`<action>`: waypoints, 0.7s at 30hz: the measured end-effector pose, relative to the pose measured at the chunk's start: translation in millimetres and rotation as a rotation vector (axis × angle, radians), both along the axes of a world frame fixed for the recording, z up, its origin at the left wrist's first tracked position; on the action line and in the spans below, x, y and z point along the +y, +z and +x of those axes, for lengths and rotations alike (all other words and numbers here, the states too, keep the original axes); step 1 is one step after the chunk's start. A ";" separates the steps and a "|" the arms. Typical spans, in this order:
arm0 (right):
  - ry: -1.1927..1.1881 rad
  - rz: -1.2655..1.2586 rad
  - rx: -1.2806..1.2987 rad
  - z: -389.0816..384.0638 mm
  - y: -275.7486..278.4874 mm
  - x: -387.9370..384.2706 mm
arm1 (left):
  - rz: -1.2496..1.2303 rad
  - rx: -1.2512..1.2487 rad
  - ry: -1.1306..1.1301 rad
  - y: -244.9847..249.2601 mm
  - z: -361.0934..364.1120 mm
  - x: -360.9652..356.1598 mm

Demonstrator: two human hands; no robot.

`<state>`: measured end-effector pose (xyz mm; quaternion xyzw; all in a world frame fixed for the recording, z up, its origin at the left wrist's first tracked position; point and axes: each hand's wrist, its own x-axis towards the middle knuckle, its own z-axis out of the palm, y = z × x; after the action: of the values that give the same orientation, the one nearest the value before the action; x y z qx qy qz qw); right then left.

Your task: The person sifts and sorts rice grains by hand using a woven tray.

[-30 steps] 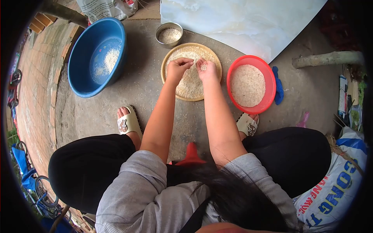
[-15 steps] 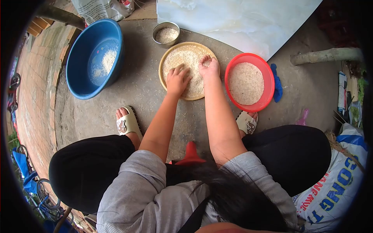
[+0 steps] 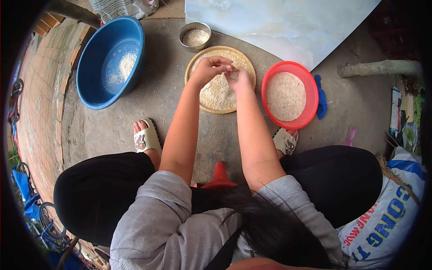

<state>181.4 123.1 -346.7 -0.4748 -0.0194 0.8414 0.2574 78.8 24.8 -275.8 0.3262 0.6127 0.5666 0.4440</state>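
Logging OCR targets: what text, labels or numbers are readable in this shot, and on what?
"CONG", big blue letters, possibly cut off: on the white sack.
Red lettering beside it on the sack: too blurred to read.
Print on the bag at top: too small to read.
Sandal emblem: no legible text.

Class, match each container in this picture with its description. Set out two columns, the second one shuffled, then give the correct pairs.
Column one
1. blue basin
2. metal bowl
3. round tray
4. red bowl

Column two
A. right of the tray, filled with grain
B. directly below the left hand and right hand
C. far left, only a little grain at its bottom
D. smallest, just beyond the tray

Pairs: 1-C; 2-D; 3-B; 4-A
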 end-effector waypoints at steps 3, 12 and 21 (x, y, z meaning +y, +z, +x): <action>0.129 0.013 0.030 -2.9 0.6 1.2 | -0.083 0.589 0.130 2.0 0.8 1.8; -0.110 -0.025 -0.036 13.8 -10.1 25.3 | -0.005 1.005 0.050 -80.0 58.3 -42.5; 0.100 0.065 -0.081 8.1 -3.5 7.1 | -0.044 0.029 0.188 -24.4 11.8 -0.9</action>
<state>189.5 130.2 -350.2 -0.4982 -0.0807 0.8323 0.2291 90.6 23.9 -300.2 0.2655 0.6594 0.5872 0.3871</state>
